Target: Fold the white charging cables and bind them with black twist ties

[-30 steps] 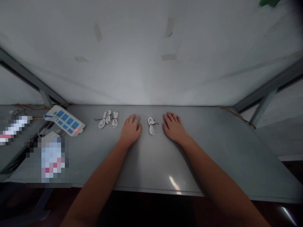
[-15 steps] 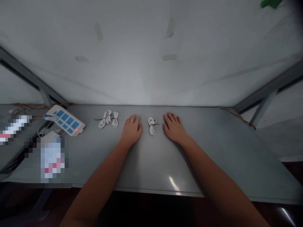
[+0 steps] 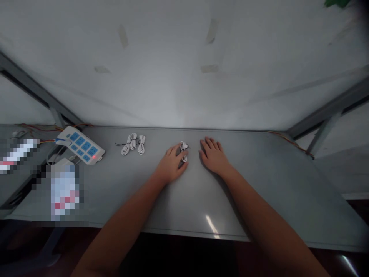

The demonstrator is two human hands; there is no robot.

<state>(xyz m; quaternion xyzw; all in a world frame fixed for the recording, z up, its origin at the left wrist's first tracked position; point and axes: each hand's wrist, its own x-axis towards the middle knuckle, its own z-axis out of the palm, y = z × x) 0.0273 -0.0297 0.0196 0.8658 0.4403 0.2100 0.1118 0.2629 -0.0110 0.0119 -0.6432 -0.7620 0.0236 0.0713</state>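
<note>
While left hand (image 3: 172, 163), spread, overlaps cable bundle (image 3: 185, 157) | long axis forward | right hand (image 3: 215, 157) wide

The bare left hand (image 3: 172, 164) partly hid a coiled, black-tied white cable (image 3: 185, 157); its hold was unclear. Coarse pixels masked a pale, red-marked object (image 3: 63, 190) at left. The top edge cropped a green shape (image 3: 337, 3).

coiled white cable (image 3: 183, 145), black-tied, at left hand (image 3: 172, 165)
</note>
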